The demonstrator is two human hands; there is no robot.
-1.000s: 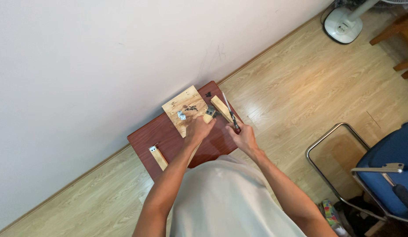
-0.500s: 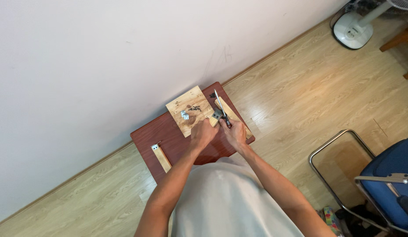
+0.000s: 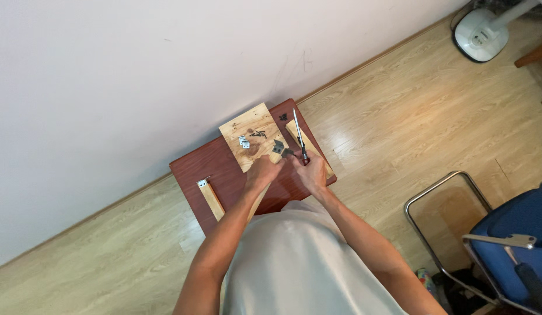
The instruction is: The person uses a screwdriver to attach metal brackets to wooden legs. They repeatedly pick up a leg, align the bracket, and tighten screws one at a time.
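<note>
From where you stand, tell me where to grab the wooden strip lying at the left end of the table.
Grab the wooden strip at its bare middle, from above, fingers across its narrow width. It lies flat on the table with a small metal bracket at its far end, so avoid that end.

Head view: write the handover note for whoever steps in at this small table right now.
Left hand: closed on a small grey metal bracket, held at the lower right corner of the square wooden board.
Right hand: gripping a screwdriver, its shaft pointing away from the person.
On the red-brown table: the board carries dark screws and two small pale fittings. One wooden strip lies by the right hand; another strip at the left already has a bracket at its far end.
Done: that one bracket mounted. Left: loose screws and fittings not yet used.
</note>
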